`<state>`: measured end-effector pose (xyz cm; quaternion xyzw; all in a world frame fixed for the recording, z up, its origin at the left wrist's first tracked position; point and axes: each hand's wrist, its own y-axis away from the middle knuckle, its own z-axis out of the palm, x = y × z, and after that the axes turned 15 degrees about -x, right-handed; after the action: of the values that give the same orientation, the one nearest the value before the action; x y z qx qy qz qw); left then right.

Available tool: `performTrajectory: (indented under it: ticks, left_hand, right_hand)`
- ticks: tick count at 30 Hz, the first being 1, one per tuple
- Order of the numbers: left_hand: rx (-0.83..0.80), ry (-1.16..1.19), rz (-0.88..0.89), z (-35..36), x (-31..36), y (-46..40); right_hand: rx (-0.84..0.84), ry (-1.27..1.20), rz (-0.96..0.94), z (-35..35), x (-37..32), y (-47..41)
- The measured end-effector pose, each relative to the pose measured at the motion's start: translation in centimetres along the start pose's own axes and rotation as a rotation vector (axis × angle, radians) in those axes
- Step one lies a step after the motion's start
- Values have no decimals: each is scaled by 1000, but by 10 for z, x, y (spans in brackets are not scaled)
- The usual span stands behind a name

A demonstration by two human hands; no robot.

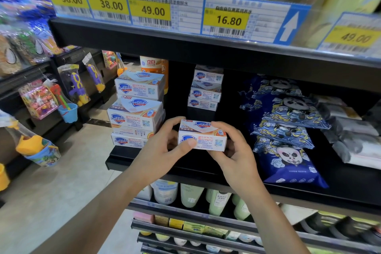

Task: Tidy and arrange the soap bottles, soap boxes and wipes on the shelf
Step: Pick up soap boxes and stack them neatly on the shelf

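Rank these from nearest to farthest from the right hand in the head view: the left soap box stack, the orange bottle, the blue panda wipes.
From the right hand:
1. Blue panda wipes, just to its right.
2. Left soap box stack, past the left hand.
3. Orange bottle, behind that stack, up-left.

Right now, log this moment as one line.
both hands grip soap box | over shelf front | between box stack and wipes

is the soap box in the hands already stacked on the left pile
No, both hands hold the soap box apart from the left pile, in front of the gap beside it.
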<state>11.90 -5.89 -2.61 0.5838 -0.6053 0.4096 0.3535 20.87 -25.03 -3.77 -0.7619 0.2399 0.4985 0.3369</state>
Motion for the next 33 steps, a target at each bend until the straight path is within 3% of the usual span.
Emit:
performTrajectory:
  ticks: [12, 19, 33]
  left_hand:
    - [-11, 14, 23, 0, -3, -1]
    - [3, -108, 23, 0, -5, 0]
    - [12, -75, 56, 1, -4, 1]
  right_hand:
    - [-13, -94, 5, -1, -6, 2]
    - [-34, -62, 46, -2, -1, 0]
    - [-68, 2, 78, -1, 2, -2]
